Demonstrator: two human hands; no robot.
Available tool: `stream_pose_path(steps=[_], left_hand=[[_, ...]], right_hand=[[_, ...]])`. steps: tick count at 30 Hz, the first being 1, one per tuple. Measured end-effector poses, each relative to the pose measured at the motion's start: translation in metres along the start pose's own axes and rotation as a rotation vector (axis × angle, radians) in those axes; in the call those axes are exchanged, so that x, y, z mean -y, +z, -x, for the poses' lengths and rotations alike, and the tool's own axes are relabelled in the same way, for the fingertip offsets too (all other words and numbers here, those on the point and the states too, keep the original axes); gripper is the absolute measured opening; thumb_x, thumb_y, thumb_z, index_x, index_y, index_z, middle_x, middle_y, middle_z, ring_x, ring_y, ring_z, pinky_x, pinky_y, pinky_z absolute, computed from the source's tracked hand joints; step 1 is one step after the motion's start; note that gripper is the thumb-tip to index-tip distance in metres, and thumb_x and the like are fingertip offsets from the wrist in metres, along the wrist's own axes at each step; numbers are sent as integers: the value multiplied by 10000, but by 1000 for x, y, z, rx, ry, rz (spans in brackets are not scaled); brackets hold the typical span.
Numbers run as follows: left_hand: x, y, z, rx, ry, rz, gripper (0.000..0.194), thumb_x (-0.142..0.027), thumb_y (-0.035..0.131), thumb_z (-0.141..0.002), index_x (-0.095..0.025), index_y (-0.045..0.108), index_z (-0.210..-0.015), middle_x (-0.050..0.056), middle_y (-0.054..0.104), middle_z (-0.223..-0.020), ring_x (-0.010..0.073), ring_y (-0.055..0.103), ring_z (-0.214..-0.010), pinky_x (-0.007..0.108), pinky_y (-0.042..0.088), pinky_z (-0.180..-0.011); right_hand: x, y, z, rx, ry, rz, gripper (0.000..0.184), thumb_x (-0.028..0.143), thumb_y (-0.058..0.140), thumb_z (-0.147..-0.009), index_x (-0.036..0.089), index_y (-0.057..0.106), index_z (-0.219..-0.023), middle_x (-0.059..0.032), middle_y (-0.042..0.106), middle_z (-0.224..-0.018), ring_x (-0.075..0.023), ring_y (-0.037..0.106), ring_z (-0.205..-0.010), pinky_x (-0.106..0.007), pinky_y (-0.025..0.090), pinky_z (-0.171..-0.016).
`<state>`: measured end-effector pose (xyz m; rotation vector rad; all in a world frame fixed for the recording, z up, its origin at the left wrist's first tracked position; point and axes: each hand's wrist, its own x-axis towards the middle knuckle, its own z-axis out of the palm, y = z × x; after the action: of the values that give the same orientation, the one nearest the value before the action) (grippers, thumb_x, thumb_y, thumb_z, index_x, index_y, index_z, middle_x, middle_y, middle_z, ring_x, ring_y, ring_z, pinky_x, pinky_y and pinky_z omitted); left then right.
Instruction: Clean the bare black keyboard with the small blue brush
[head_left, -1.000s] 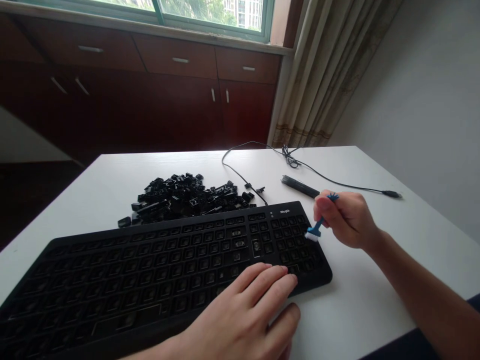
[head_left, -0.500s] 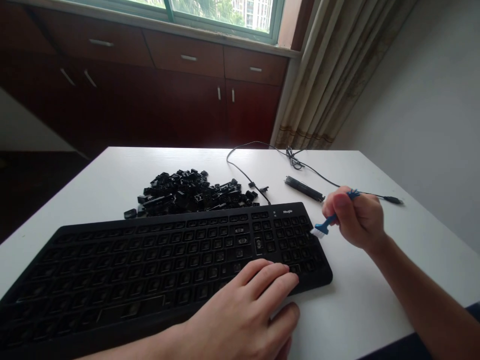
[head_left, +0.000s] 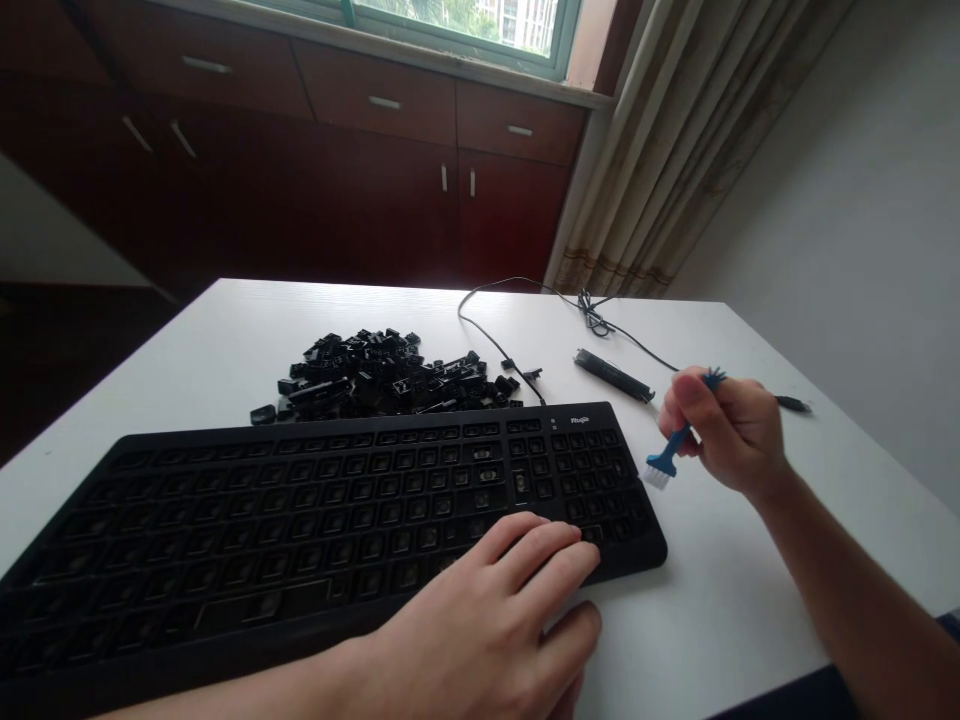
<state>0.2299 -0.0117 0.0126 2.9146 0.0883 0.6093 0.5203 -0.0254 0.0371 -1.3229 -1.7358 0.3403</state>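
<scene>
A black keyboard [head_left: 322, 520] with its keycaps removed lies across the white table [head_left: 750, 600]. My left hand [head_left: 495, 620] rests flat on the keyboard's front right part, fingers stretched out, thumb on the table at its edge. My right hand [head_left: 724, 430] pinches a small blue brush [head_left: 671, 455] with white bristles, which point down just off the keyboard's right edge, above the table. A heap of loose black keycaps [head_left: 382, 375] sits behind the keyboard.
The keyboard's black cable [head_left: 525, 320] loops over the far part of the table to a plug [head_left: 791, 405] at the right. A slim black bar [head_left: 613, 376] lies behind the keyboard's right corner. Dark wooden cabinets [head_left: 375, 170] and a curtain [head_left: 675, 150] stand beyond.
My right hand has drawn the brush rightward, from the keyboard's number-pad area to just past its right edge. My left hand has stayed put on the keyboard.
</scene>
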Motion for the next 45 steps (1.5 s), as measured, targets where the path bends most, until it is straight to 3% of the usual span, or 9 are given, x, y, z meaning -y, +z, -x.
stream_pose_path(steps=[2, 4, 9, 19, 27, 31, 37, 42, 45], left_hand=[[0, -1, 0, 0, -2, 4, 156, -285, 591, -963, -156, 673, -995, 123, 645, -1284, 279, 579, -1210, 431, 472, -1046], [-1, -1, 0, 8, -5, 9, 157, -280, 586, -965, -154, 671, -1000, 122, 644, -1286, 279, 580, -1209, 432, 469, -1049], [0, -2, -1, 16, -1, 26, 156, -280, 601, -948, -149, 667, -1004, 127, 642, -1278, 283, 579, -1209, 438, 471, -1047], [-1, -3, 1, 27, -3, 32, 164, -281, 602, -948, -150, 667, -1024, 132, 634, -1291, 285, 572, -1210, 440, 461, -1053], [0, -2, 1, 28, 4, 35, 166, -280, 600, -943, -143, 660, -1014, 135, 630, -1285, 291, 565, -1219, 440, 458, -1054], [0, -2, 0, 24, -4, 34, 155, -280, 616, -935, -150, 662, -1007, 132, 631, -1280, 284, 564, -1218, 433, 459, -1054], [-1, -2, 2, 20, -3, 32, 166, -286, 593, -951, -155, 664, -1024, 130, 631, -1289, 287, 567, -1214, 434, 456, -1051], [0, -2, 1, 23, -7, 31, 167, -291, 591, -957, -155, 665, -1020, 129, 634, -1295, 283, 573, -1211, 437, 460, -1053], [0, -1, -1, 16, -4, 29, 159, -282, 588, -958, -154, 671, -1004, 125, 640, -1288, 281, 578, -1207, 434, 464, -1051]], right_hand=[[-1, 5, -2, 142, 63, -25, 325, 243, 455, -1038, 189, 576, -742, 30, 552, -587, -70, 506, -431, -196, 397, -401], [-1, 8, -5, 203, -41, 98, 267, 231, 481, -1026, 189, 593, -787, 19, 587, -622, -78, 533, -474, -207, 430, -462], [3, 5, -5, 38, -475, 353, 85, 189, 643, -922, 207, 629, -840, -17, 661, -689, -139, 580, -598, -280, 454, -589], [2, 6, -3, -50, 58, 44, 326, 329, 591, -983, 184, 607, -691, 48, 533, -437, -69, 470, -335, -193, 372, -351], [-5, 14, -4, 129, 199, -41, 338, 382, 620, -963, 174, 590, -698, 54, 542, -438, -61, 462, -345, -180, 373, -364], [-5, 16, -5, 105, 125, 76, 334, 386, 633, -955, 174, 617, -697, 54, 554, -445, -66, 473, -354, -193, 387, -374], [-2, 9, -1, -110, -394, 340, 84, 257, 736, -881, 216, 704, -814, -9, 719, -665, -139, 655, -563, -261, 501, -546], [-5, 10, 1, -254, -238, 225, 302, 260, 530, -1002, 204, 668, -740, 2, 606, -540, -110, 541, -422, -252, 402, -402], [-6, 12, 0, -195, -78, 130, 368, 292, 499, -1021, 198, 636, -693, 16, 576, -524, -85, 513, -400, -223, 388, -384]])
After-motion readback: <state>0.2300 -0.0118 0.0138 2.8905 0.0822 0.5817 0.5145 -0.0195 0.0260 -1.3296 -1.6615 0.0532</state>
